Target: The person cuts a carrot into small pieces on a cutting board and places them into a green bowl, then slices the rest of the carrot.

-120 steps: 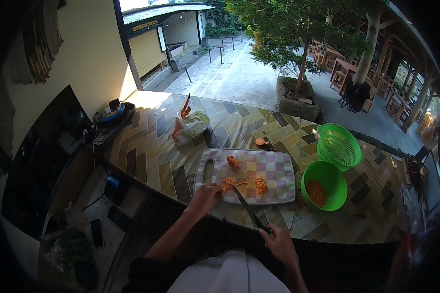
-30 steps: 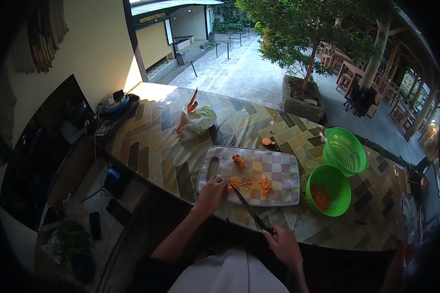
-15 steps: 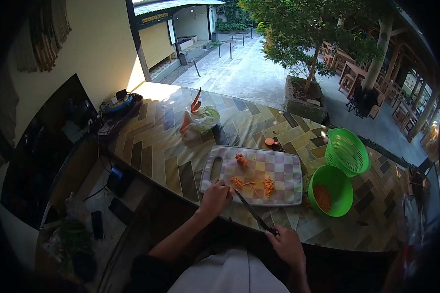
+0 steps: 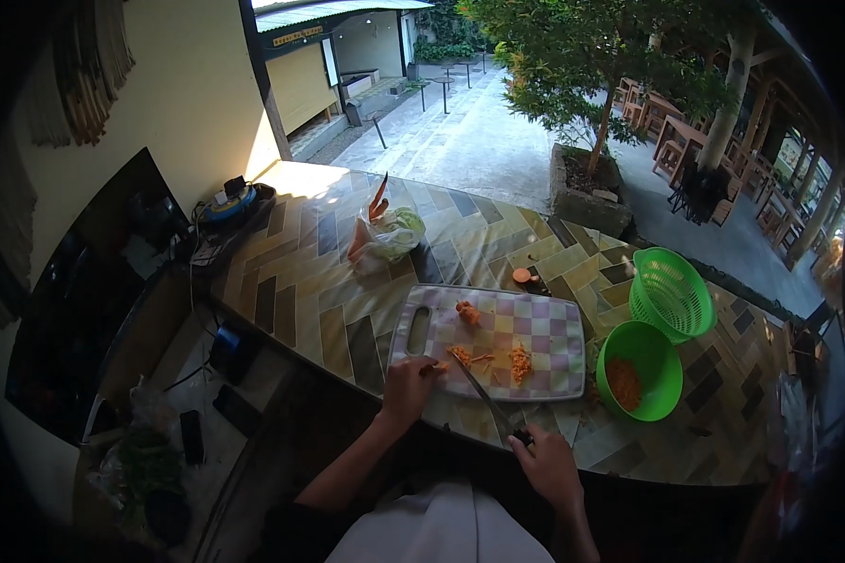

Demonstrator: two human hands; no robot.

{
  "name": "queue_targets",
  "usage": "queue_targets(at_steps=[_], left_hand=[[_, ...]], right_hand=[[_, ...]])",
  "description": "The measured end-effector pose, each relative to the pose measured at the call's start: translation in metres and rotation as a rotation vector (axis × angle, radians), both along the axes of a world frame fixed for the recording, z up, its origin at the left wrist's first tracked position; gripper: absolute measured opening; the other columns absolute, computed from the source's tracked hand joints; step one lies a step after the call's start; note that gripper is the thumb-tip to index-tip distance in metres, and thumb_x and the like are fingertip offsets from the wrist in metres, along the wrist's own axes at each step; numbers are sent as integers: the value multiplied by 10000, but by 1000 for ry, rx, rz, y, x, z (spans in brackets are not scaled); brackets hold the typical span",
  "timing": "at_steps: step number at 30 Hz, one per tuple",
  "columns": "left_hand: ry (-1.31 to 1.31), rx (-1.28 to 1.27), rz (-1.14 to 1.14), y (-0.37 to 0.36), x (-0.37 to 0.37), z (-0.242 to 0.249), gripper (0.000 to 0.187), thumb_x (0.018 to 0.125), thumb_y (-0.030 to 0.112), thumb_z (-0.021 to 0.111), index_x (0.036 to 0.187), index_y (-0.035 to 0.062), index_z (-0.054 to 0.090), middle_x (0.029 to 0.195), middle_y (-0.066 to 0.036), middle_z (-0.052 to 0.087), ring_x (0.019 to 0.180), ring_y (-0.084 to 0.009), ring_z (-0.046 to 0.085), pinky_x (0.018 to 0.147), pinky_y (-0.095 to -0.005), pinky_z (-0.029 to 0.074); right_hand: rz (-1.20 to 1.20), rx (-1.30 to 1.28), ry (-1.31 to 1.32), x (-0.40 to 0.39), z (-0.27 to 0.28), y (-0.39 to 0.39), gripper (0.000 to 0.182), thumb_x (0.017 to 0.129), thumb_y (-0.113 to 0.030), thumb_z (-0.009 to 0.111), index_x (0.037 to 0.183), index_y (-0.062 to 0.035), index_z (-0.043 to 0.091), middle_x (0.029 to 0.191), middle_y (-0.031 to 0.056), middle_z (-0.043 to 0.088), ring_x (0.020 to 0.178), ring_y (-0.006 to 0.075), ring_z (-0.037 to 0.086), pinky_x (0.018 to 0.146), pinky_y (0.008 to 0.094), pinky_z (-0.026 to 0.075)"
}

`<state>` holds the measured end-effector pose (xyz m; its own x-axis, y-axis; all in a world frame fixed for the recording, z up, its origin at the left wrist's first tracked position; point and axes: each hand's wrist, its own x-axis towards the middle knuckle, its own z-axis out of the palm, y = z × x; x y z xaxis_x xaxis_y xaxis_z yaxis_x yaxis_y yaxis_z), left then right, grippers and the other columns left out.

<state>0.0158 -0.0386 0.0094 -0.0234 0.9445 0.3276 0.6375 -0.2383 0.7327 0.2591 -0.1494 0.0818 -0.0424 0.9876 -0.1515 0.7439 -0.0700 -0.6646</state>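
Note:
My right hand (image 4: 546, 463) grips the dark handle of a knife (image 4: 486, 398), whose blade points up and left across the near edge of the checked cutting board (image 4: 561, 324). The knife tip is beside a small heap of chopped carrot (image 4: 459, 356). Over the board's near left corner, my left hand (image 4: 409, 388) is closed, with a bit of orange carrot (image 4: 440, 367) showing at its fingertips. Another pile of chopped carrot (image 4: 520, 365) sits to the right, and a larger carrot chunk (image 4: 468, 313) lies farther back.
A green bowl (image 4: 669, 380) with shredded carrot stands right of the board, touching or near a green strainer basket (image 4: 674, 291). A carrot end (image 4: 521, 275) lies behind the board. Farther left is a plastic bag of vegetables (image 4: 390, 235). The table's near edge (image 4: 347, 377) runs before me.
The knife blade has swung so its tip sits farther up by the chopped carrot. My left hand has shifted slightly left, away from the blade. The view has moved a little.

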Motion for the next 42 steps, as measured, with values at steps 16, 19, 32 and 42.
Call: queue_targets(at_steps=[16, 19, 32, 42], left_hand=[[44, 26, -73, 5, 0, 5, 240, 872, 235, 728, 939, 6, 752, 859, -202, 714, 746, -331, 689, 714, -411, 532], [-59, -61, -50, 3, -1, 11, 232, 880, 221, 720, 956, 4, 752, 856, -199, 717, 771, -319, 706, 722, -390, 545], [21, -216, 48, 35, 7, 6, 188, 744, 128, 759, 899, 24, 763, 835, -147, 740, 786, -258, 735, 767, -339, 578], [12, -187, -303, 50, -14, 16, 214, 766, 38, 710, 971, -10, 746, 871, -167, 734, 784, -246, 728, 754, -312, 561]], right_hand=[[26, -13, -42, 1, -4, 1, 332, 919, -304, 644, 974, 23, 663, 831, 241, 684, 823, 419, 664, 728, 466, 505], [14, -24, -15, 4, -3, 2, 335, 916, -304, 649, 960, 28, 662, 825, 243, 680, 815, 418, 663, 714, 462, 500], [-4, 17, 40, 6, -12, -1, 317, 910, -289, 663, 941, 27, 655, 783, 244, 667, 777, 416, 661, 671, 453, 490], [-3, -47, 27, 9, 3, -3, 339, 912, -307, 651, 962, 28, 657, 821, 246, 678, 811, 424, 663, 718, 460, 502]])
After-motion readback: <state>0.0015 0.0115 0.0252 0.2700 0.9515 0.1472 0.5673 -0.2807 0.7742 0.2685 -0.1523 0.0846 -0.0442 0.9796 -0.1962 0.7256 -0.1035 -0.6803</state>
